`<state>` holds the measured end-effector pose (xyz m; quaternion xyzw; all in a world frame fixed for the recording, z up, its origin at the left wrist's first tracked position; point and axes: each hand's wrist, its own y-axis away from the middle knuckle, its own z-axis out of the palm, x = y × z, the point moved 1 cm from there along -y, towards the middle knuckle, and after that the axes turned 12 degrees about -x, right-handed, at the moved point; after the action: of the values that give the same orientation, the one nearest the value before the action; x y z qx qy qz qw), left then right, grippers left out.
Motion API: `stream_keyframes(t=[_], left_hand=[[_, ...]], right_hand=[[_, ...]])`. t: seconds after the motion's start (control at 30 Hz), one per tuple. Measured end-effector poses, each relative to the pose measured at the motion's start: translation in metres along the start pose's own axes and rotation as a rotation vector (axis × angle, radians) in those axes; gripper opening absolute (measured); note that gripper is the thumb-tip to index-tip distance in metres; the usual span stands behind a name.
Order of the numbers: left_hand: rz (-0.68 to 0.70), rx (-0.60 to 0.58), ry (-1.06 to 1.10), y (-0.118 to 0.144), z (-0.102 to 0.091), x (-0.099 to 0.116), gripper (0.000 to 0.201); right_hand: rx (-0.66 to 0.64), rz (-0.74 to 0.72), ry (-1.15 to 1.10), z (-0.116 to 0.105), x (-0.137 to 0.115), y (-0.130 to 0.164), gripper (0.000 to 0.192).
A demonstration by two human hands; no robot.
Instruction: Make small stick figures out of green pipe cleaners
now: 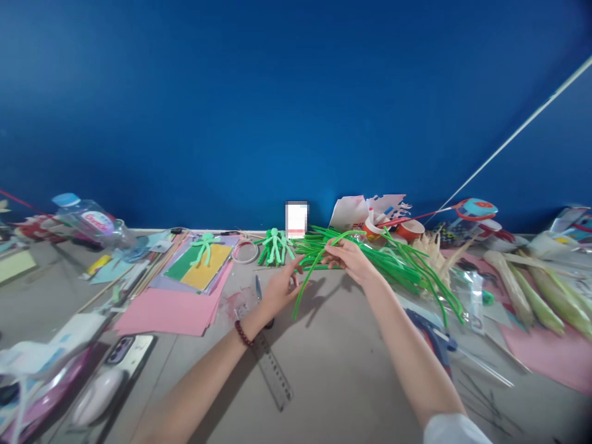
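My right hand [349, 259] is closed in a pinch on a bright green pipe cleaner [304, 288], whose free end curves down to the left over the table. Close beside it on the left, my left hand [281, 288] has its fingers apart, near the same pipe cleaner; I see nothing held in it. Behind and to the right of my right hand lies a loose pile of green pipe cleaners [407, 271]. Several pale green pipe cleaner figures [274, 246] stand by the wall, left of the pile. A similar figure [202, 249] rests on coloured sheets.
Under my left forearm lies a clear ruler [276, 375]. Pink paper [169, 309], a phone [143, 351], a mouse [98, 398] and a plastic bottle [87, 222] are on the left. To the right lie a blue glue gun [432, 339], corn husks [539, 302] and paper cups [411, 230].
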<state>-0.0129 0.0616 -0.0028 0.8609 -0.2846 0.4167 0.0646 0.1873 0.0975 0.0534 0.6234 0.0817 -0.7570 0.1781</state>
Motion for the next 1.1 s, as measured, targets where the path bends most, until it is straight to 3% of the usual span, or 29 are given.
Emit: stream_keyframes(t=[0.23,0.37,0.57,0.83,0.93,1.1], left_hand=[[0.062,0.191,0.213,0.006,-0.014,0.02,0.027],[-0.012,0.224,0.407,0.004,-0.016,0.019,0.028],[-0.157,0.297,0.735,-0.003,-0.019,0.002,0.028],[-0.262,0.315,1.271,-0.007,-0.042,-0.012,0.025],[-0.24,0.368,1.325,-0.004,-0.052,-0.018,0.026],[-0.178,0.506,1.216,0.003,-0.064,-0.023,0.027]], right_hand=[[0.017,0.05,-0.097,0.001,0.012,-0.005,0.024],[0.012,0.02,-0.19,-0.001,0.016,-0.008,0.018],[0.11,-0.075,-0.344,-0.017,0.018,-0.013,0.013],[0.137,-0.158,-0.389,-0.032,0.016,-0.012,0.012],[0.132,-0.146,-0.38,-0.033,0.017,-0.013,0.015],[0.093,-0.109,-0.303,-0.029,0.018,-0.011,0.026]])
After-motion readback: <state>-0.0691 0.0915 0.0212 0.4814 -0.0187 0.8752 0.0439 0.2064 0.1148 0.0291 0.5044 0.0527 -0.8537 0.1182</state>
